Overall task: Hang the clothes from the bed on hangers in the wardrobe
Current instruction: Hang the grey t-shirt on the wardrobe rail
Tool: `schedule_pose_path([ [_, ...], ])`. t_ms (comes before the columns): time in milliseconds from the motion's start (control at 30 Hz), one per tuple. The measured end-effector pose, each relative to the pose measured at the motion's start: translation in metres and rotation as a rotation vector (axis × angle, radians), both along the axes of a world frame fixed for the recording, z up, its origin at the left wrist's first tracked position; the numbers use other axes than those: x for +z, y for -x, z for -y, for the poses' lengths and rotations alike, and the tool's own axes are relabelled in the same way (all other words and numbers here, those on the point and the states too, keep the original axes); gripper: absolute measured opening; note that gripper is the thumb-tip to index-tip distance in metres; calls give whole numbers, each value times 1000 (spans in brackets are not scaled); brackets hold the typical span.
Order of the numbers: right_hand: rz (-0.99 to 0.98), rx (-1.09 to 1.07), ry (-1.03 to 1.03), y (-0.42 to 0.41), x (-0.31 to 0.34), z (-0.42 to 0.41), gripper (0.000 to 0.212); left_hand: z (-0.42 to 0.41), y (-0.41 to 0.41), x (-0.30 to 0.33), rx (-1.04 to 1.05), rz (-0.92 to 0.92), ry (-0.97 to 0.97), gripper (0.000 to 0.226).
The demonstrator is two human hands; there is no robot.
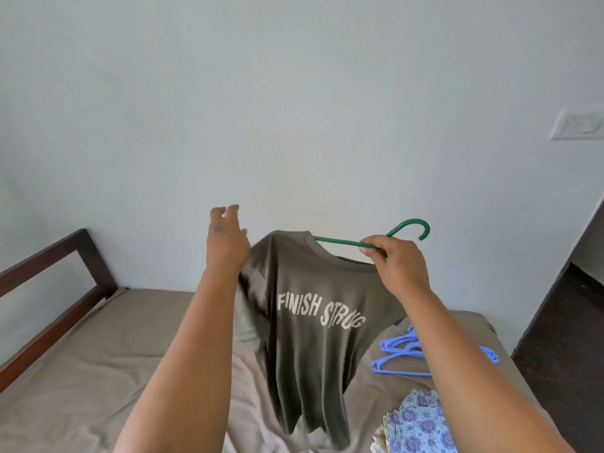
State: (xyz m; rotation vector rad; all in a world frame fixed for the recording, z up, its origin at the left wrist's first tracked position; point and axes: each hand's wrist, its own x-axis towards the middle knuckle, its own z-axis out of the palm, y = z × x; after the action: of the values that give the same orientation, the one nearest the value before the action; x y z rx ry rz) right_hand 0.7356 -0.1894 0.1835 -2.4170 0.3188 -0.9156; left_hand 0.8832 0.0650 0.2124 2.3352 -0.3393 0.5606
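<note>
Floral clothes (415, 426) sit nearest us at 5 o'clock on the bed (98, 354), not yet hung. Purple hangers (405, 354) lie at 3 o'clock, w/ nothing on them. Our right hand (400, 263) has its grip pinched on the green hanger (346, 241), which sits tilted, neck running into the collar of the olive t-shirt (313, 322) held up above the bed. Left hand (225, 240) at 11 o'clock, grip loose, fingers spread, holding nothing beside the shirt's shoulder. We judge one shirt nearly on its hanger, approx. early in the job; wardrobe not in view.
</note>
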Motion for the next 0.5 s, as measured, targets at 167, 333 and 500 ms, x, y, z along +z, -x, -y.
schedule_pose_path([
  [167, -110, -9, 159, 0, 7, -9, 17, 15, 21, -11, -340, -160, 57, 36],
  [333, -69, 66, 140, -5, 12, -13, 26, 34, 32, -27, -477, -128, -224, 28],
  [500, 305, 113, -325, 3, -3, 14, 56, 25, 23, -33, -400, 36, -157, 28],
])
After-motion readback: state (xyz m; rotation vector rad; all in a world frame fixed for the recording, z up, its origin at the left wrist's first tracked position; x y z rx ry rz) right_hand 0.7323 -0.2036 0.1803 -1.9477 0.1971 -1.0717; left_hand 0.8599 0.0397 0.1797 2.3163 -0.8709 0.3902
